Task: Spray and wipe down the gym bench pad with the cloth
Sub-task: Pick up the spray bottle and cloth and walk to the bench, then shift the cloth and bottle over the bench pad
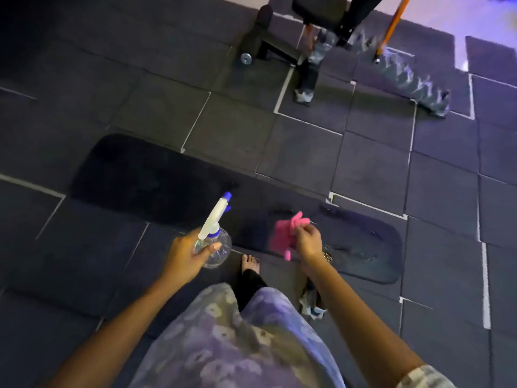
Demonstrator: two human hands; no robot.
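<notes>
The long black bench pad (156, 177) runs from the upper left to the lower right just in front of me. Its right end (361, 247) shows wet streaks. My left hand (187, 257) grips a clear spray bottle (214, 239) with a white and blue trigger head, its nozzle pointing up and away over the near edge of the pad. My right hand (307, 242) holds a bunched pink cloth (285, 233) just above the pad's right half; whether it touches the pad is unclear.
Dark rubber floor tiles (307, 152) with white seams surround the bench. My bare foot (250, 263) stands at the pad's near edge. Another black bench (279, 32) stands at the back, beside a broom with an orange handle (391, 26) and a pale bristle head (411, 79).
</notes>
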